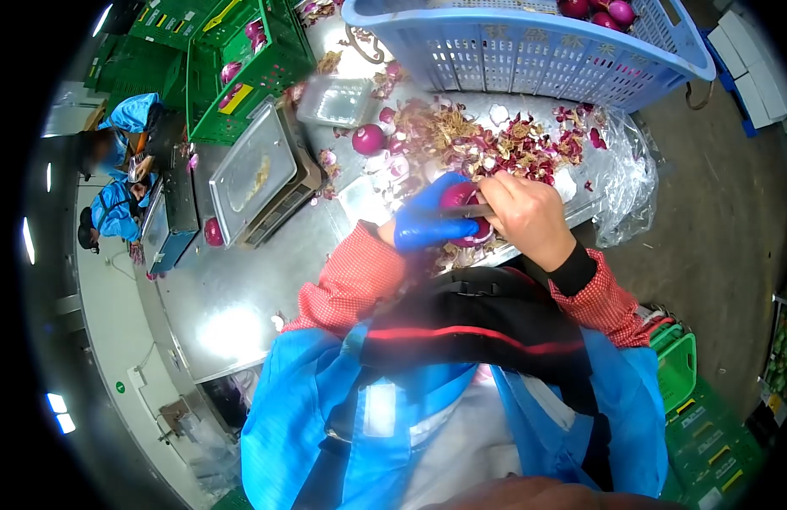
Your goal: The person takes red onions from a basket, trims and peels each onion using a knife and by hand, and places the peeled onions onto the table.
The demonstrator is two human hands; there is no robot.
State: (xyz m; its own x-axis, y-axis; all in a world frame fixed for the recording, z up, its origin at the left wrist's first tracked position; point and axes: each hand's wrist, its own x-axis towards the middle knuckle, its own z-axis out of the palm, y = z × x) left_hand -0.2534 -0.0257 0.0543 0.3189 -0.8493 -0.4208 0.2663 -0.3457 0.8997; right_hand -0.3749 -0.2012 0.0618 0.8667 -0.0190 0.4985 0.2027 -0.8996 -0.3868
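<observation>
My left hand [423, 223], in a blue glove, is closed around a red onion [458, 196] over the near edge of the metal table [266, 289]. A knife [460, 212] is in my bare right hand [529, 219], its blade lying across the onion. My right thumb and fingers are close to the onion; whether they touch it I cannot make out. Dry onion skins and root ends [512, 144] are heaped just beyond both hands. Another red onion [368, 139] sits farther off to the left, beside a clear plastic tray [336, 102].
A blue basket [529, 64] with red onions stands at the back. At left are a weighing scale [256, 174], a green crate [279, 59] holding onions and a loose onion [213, 231]. A plastic bag [627, 178] hangs over the right edge. Two people [117, 208] work far left.
</observation>
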